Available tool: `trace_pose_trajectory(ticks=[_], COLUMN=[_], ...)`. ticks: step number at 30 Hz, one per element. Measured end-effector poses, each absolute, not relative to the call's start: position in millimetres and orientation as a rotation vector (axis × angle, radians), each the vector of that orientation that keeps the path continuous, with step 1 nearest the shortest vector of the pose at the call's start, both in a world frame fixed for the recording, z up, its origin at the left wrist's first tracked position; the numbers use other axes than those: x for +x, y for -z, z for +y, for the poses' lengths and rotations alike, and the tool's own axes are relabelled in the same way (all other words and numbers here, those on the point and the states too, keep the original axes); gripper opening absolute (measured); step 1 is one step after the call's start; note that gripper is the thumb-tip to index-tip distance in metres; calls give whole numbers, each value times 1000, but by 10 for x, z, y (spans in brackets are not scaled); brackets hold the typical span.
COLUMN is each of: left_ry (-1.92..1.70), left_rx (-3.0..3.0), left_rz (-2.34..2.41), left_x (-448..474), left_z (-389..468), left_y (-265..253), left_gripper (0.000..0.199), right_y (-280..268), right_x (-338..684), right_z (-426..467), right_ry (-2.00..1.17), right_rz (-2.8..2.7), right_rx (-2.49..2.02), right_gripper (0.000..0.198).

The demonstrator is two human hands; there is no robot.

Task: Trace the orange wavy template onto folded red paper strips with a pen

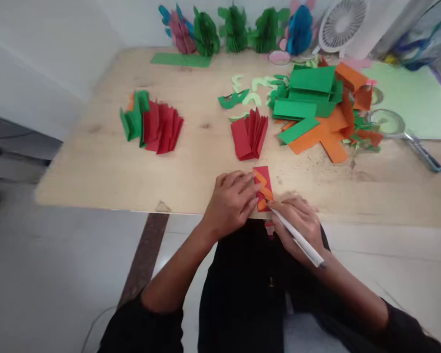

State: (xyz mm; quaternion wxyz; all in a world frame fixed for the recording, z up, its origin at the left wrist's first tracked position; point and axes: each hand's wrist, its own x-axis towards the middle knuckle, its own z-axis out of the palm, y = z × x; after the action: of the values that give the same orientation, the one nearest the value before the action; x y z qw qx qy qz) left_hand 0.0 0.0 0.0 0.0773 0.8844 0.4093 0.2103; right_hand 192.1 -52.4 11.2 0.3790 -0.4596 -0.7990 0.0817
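Near the table's front edge lies a small red paper strip [263, 172] with a wavy orange paper cutout [260, 177] on top of it. The fingers of my left hand [230, 201] are stretched out and press on the left side of both papers, flat against the table. My right hand [297, 223] is closed around a white pen [297, 238]. The pen's tip touches the papers at the lower right of the orange cutout. A bit of red paper [269, 227] shows below the table edge, partly hidden by my right hand.
Pleated red paper [250, 135] stands just beyond my hands; red and green folded papers [152, 122] stand at left. A pile of green and orange paper [316, 108] and a magnifying glass [389, 122] lie at right. Paper figures [235, 29] and a white fan [343, 24] line the back.
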Motion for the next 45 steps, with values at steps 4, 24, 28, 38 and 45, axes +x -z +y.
trace_pose_trajectory(ticks=[4, 24, 28, 38, 45], left_ry=[-612, -595, -552, -557, -581], left_rx=[2639, 2604, 2597, 2582, 2551], left_rz=[1238, 1232, 1226, 1211, 1211], left_x=[1, -9, -14, -33, -33], left_z=[5, 19, 28, 44, 34], left_y=[-18, -58, -84, -84, -79], left_gripper=[29, 31, 31, 30, 30], right_y=[-106, -118, -112, -161, -149], right_x=[1930, 1920, 1921, 1895, 1897], right_z=[-535, -542, -543, -536, -533], right_ry=[-198, -178, -185, -193, -200], right_rz=[-2030, -2061, -2066, -2035, -2039], right_rx=[-1161, -1220, -1212, -1179, -1188], right_gripper=[18, 18, 20, 23, 22])
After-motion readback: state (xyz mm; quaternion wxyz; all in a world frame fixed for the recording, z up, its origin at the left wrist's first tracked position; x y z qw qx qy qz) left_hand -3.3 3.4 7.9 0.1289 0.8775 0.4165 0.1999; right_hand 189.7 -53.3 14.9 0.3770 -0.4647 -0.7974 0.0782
